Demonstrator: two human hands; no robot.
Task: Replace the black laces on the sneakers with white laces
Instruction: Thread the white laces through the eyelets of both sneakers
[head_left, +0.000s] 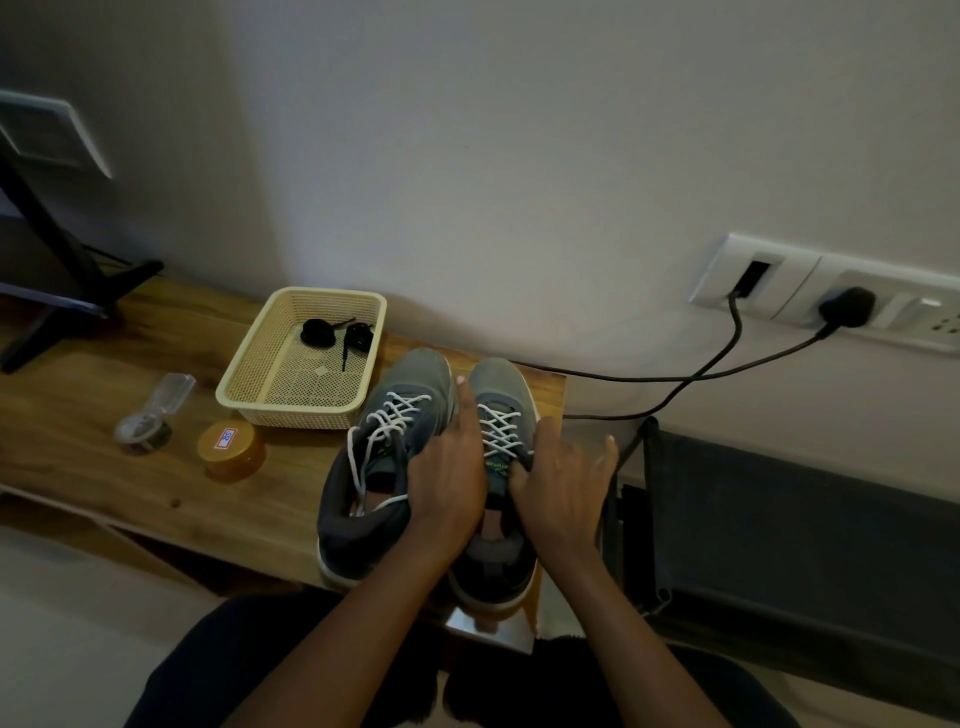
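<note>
Done: white laces (395, 415) threaded through both sneakers at lower centre of tabletop (130, 493); black laces (337, 332) in basket (291, 395) | Remaining: left sneaker (374, 467) ends loose, probably tying | Hands: left hand (449, 467) flat, fingers straight; right hand (561, 483) over right sneaker (498, 384), grip unclear

The left hand (449, 467) lies flat, right hand (563, 488) spreads its fingers (609, 451).

Dim frame overall, we note, with a muted grey-brown cast. Brightest zone: the wall (519, 156) above the left grip (452, 478) and right grip (561, 493), darkening toward the far left. Both grips read dark, with little surface detail. Soft-edged shadows lie on the desk (78, 415) left of them. The socket strip (831, 296) to their right slants from wide-angle bending. The far-left edge is smeared.
</note>
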